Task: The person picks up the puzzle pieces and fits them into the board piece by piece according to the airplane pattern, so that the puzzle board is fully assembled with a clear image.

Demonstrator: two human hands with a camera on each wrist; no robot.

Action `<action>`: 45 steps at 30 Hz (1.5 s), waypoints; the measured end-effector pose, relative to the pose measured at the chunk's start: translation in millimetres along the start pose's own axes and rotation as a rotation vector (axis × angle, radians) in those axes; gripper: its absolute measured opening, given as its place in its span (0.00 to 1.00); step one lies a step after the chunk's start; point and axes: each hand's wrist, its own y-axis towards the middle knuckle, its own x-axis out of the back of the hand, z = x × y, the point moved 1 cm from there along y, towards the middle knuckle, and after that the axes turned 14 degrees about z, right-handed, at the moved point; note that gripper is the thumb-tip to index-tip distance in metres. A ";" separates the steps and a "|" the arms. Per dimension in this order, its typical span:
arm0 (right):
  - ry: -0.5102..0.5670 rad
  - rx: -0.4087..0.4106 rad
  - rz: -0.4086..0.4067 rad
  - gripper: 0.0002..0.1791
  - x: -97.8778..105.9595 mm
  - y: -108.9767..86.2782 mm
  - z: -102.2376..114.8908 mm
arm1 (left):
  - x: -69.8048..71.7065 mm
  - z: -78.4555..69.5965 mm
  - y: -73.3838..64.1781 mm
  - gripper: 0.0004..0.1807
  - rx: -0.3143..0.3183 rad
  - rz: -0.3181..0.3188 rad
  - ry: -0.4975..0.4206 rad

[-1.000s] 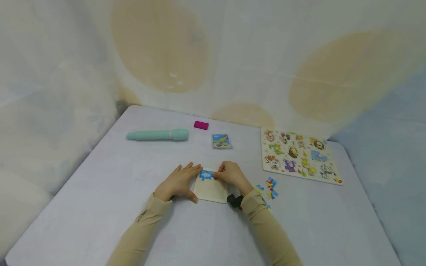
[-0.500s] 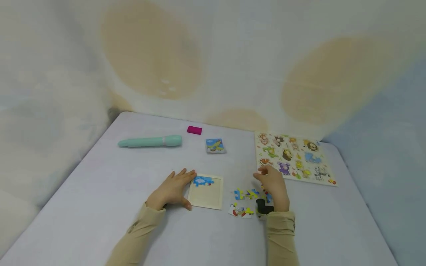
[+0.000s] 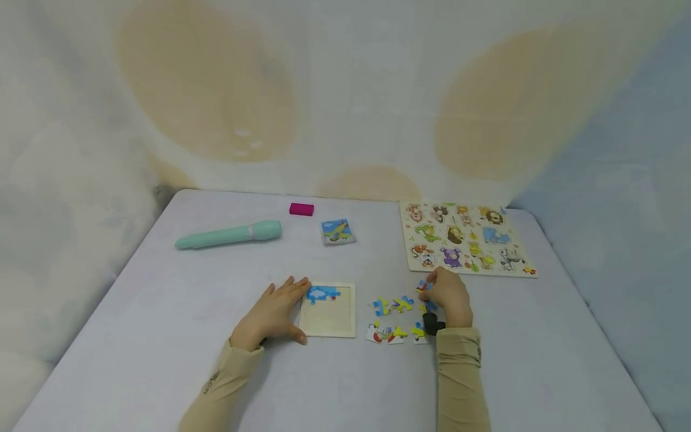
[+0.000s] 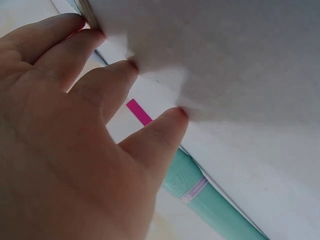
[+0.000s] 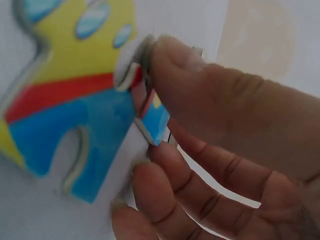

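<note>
A small square wooden puzzle tray [image 3: 328, 322] lies in front of me, with blue jigsaw pieces [image 3: 321, 293] set along its top left. My left hand [image 3: 272, 315] rests with spread fingers at the tray's left edge, fingertips at its top left corner. To the right, my right hand [image 3: 451, 295] pinches a jigsaw piece [image 5: 156, 122] with blue and red on it between thumb and fingers. Close beside it, a yellow, red and blue piece [image 5: 75, 100] shows large in the right wrist view. Several loose pieces [image 3: 381, 306] lie between the tray and this hand.
An animal puzzle board [image 3: 464, 240] lies at the back right. Behind the tray are a square airplane picture [image 3: 338, 231], a magenta block [image 3: 302, 209] and a teal pen-shaped thing [image 3: 229, 234]. Fabric walls [image 3: 356, 108] border the table.
My right hand has left the tray, moved right to the loose pieces and come down to pinch one. My left hand has stayed at the tray's edge. The head view has shifted slightly.
</note>
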 end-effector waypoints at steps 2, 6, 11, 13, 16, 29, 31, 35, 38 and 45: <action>0.005 -0.003 0.012 0.23 -0.4 0.4 1.0 | 0.3 0.1 -1.0 0.63 0.004 0.001 0.010; 0.008 -0.002 0.027 0.22 -0.6 1.5 1.3 | 1.5 0.9 -1.9 0.63 0.011 -0.002 0.023; 0.033 0.048 0.021 0.18 -1.3 4.1 2.1 | 2.5 0.5 -3.2 0.63 0.019 0.007 0.003; 0.052 0.074 0.013 0.15 -2.4 4.4 3.9 | 2.4 -0.1 -3.1 0.63 0.021 0.013 -0.006; 0.094 0.117 0.009 0.11 -4.1 4.0 7.7 | 2.0 -0.6 -2.3 0.63 0.023 0.018 -0.006; 0.365 0.452 0.180 0.11 -29.6 9.4 72.7 | 3.0 0.6 -0.1 0.62 0.030 0.012 0.003; 0.383 0.466 0.218 0.11 -40.5 15.4 80.9 | 2.7 -0.5 1.0 0.62 0.027 0.013 -0.001; 0.413 0.456 0.290 0.11 -58.7 25.6 88.1 | 1.7 -2.7 3.1 0.62 0.025 0.016 -0.010; 0.431 0.433 0.300 0.11 -65.6 28.4 89.3 | 1.2 -3.7 4.3 0.63 0.021 0.018 -0.007; 0.338 0.351 0.205 0.09 -71.6 25.5 96.1 | 3.0 -5.0 3.7 0.62 0.015 0.023 0.003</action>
